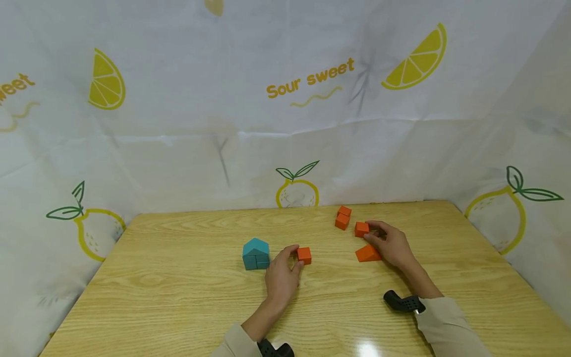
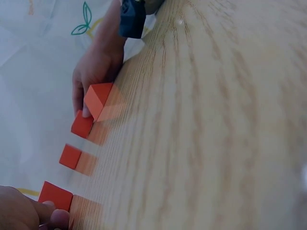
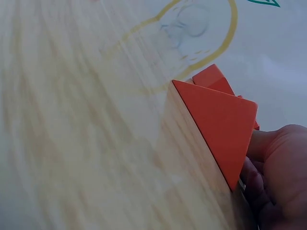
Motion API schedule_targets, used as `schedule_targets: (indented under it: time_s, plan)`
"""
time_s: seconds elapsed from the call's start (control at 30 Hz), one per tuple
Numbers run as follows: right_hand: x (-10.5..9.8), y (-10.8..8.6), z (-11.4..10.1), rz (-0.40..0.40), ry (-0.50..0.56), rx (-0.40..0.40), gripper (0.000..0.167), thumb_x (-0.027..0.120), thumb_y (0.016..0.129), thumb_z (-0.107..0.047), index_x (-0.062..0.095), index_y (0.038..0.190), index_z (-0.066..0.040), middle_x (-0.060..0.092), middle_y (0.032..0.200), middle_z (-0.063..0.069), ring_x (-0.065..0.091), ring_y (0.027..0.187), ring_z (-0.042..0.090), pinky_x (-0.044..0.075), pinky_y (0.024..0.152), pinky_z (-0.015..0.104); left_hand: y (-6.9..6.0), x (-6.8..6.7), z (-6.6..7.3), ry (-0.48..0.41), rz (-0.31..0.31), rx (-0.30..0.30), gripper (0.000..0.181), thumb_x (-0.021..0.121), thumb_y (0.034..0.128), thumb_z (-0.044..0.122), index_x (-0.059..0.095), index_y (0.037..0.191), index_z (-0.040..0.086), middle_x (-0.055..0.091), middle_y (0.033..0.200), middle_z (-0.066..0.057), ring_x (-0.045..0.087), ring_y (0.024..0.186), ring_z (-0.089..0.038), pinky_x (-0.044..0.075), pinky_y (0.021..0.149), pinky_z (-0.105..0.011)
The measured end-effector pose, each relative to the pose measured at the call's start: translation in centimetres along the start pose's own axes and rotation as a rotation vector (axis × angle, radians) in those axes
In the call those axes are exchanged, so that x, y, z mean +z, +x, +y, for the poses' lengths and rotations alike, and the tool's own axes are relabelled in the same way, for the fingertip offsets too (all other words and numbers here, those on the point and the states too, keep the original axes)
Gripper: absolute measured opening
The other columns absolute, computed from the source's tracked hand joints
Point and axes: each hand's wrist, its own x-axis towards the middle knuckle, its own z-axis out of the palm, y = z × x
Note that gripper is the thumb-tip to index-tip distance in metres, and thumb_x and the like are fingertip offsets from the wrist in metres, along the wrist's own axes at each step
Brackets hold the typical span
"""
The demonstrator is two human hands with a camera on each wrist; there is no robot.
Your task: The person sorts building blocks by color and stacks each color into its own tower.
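Note:
Between thumb and fingers, my left hand [image 1: 282, 280] pinches an orange block [image 1: 304, 256] on the table; in the left wrist view that block [image 2: 55, 196] shows beside the fingertips. Farther right, my right hand [image 1: 392, 247] has thumb and finger on another orange cube [image 1: 362, 229]. Just in front of the right hand lies an orange triangular block [image 1: 368, 253], which fills much of the right wrist view and partly hides the fingers there. To the left of my left hand stands a small house shape of blue blocks [image 1: 256, 254] with a pointed top.
Two more orange blocks [image 1: 342, 221] sit close together near the table's back edge. The wooden table [image 1: 178, 297] meets a white lemon-printed cloth [image 1: 200, 168] at the back and sides. A black wrist device [image 1: 403, 302] is on the right arm.

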Motion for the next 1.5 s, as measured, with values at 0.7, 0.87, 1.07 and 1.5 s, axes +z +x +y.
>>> schedule_targets:
  time_s: [0.7, 0.87, 1.07, 1.5]
  plan:
    - [-1.1, 0.1, -2.2, -0.026, 0.092, 0.006, 0.045, 0.061, 0.096, -0.023, 0.052, 0.133, 0.002, 0.06, 0.12, 0.021, 0.061, 0.102, 0.033, 0.051, 0.075, 0.025, 0.0, 0.0, 0.2, -0.008, -0.014, -0.028, 0.038, 0.072, 0.0858, 0.01, 0.064, 0.123, 0.01, 0.065, 0.119, -0.007, 0.04, 0.036, 0.001, 0.035, 0.043, -0.024]
    - [-1.2, 0.1, -3.2, -0.042, 0.136, -0.016, 0.046, 0.061, 0.096, -0.023, 0.051, 0.133, 0.002, 0.058, 0.122, 0.021, 0.06, 0.104, 0.034, 0.052, 0.076, 0.027, 0.0, 0.0, 0.1, 0.007, -0.003, -0.006, 0.038, 0.073, 0.0852, 0.01, 0.064, 0.122, 0.01, 0.065, 0.118, -0.007, 0.029, 0.038, -0.002, 0.029, 0.042, -0.024]
    - [-0.9, 0.1, -4.2, -0.097, 0.223, -0.014, 0.048, 0.063, 0.094, -0.024, 0.051, 0.134, -0.001, 0.058, 0.123, 0.018, 0.06, 0.103, 0.03, 0.053, 0.077, 0.034, 0.0, 0.0, 0.0, -0.006, -0.005, 0.002, 0.038, 0.073, 0.0854, 0.01, 0.064, 0.122, 0.01, 0.065, 0.118, -0.006, 0.034, 0.037, -0.002, 0.031, 0.042, -0.024]
    - [0.6, -0.3, -5.6, -0.152, 0.218, -0.045, 0.043, 0.066, 0.092, -0.017, 0.056, 0.13, -0.002, 0.061, 0.116, 0.016, 0.06, 0.099, 0.029, 0.053, 0.073, 0.032, 0.0, -0.1, 0.1, -0.038, -0.011, -0.013, 0.038, 0.072, 0.0864, 0.012, 0.063, 0.123, 0.007, 0.065, 0.119, -0.007, 0.034, 0.036, -0.004, 0.034, 0.045, -0.025]
